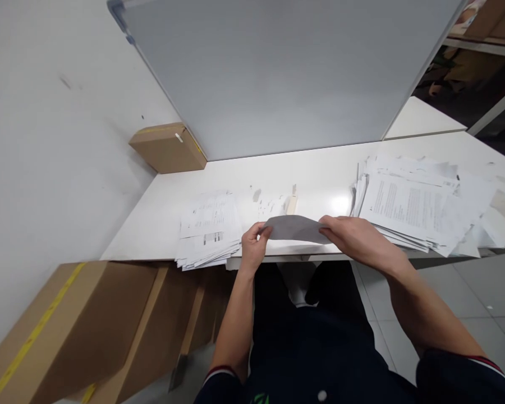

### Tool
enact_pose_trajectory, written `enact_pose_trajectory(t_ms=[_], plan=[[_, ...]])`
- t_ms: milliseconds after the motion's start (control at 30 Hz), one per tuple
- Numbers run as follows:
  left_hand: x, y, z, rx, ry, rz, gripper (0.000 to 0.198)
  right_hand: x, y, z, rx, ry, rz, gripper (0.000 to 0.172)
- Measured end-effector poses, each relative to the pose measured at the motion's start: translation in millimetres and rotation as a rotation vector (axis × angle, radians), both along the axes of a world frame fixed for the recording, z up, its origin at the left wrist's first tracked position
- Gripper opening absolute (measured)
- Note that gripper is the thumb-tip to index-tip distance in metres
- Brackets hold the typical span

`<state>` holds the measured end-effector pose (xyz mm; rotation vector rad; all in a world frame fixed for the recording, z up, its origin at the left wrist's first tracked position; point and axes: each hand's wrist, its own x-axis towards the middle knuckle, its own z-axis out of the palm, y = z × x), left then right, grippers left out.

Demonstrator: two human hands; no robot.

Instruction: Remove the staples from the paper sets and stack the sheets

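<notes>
Bare white table (320, 168) lies open between the small stack of printed sheets (209, 229) and the big sprawling paper heap (416, 205); the grey whiteboard panel (278, 73) blocks behind.

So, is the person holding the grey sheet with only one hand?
No, the left hand pinches the sheet at its left end and the right hand grips its right end.

We held a bowed grey paper sheet (297, 228) between our left hand (252, 246) and right hand (353, 235) over the long white table's (320, 171) near edge. A small stack of printed white pages (210, 227) lay at its nine o'clock, a larger loose heap of printed pages (412, 205) at three o'clock.
</notes>
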<state>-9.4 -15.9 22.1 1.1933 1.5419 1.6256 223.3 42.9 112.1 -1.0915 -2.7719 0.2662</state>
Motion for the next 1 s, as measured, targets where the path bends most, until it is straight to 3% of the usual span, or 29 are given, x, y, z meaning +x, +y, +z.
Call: enact_pose_trajectory(t_ms=[67, 167, 300, 400, 533, 867, 1000], plan=[[-0.5, 1.3, 10.4, -0.005, 0.017, -0.036, 0.017, 8.7, -5.3, -10.1, -0.173, 0.143, -0.04, 0.022], [-0.7, 9.4, 10.6, -0.096, 0.049, -0.103, 0.022, 16.8, -17.6, -48.1, -0.469, 0.372, -0.19, 0.029], [3.0, 27.1, -14.6, -0.226, 0.228, -0.061, 0.032, 17.7, -43.2, -105.7, -1.008, 0.702, -0.461, 0.03], [10.9, 39.4, -33.2, -0.288, 0.469, -0.079, 0.041, 16.7, -57.3, -129.2, -1.159, 0.89, -0.613, 0.037], [23.9, 49.8, -41.9, -0.357, 0.645, -0.089, 0.046, 20.8, -58.4, -134.4, -1.158, 1.009, -0.702, 0.04], [31.0, 49.9, -55.0, -0.291, 0.752, -0.031, 0.045, 29.0, -38.7, -112.8, -1.17, 1.014, -0.817, 0.032], [32.5, 48.4, -52.7, -0.271, 0.794, -0.016, 0.05, 27.4, -34.1, -109.9, -1.194, 1.026, -0.82, 0.03]])
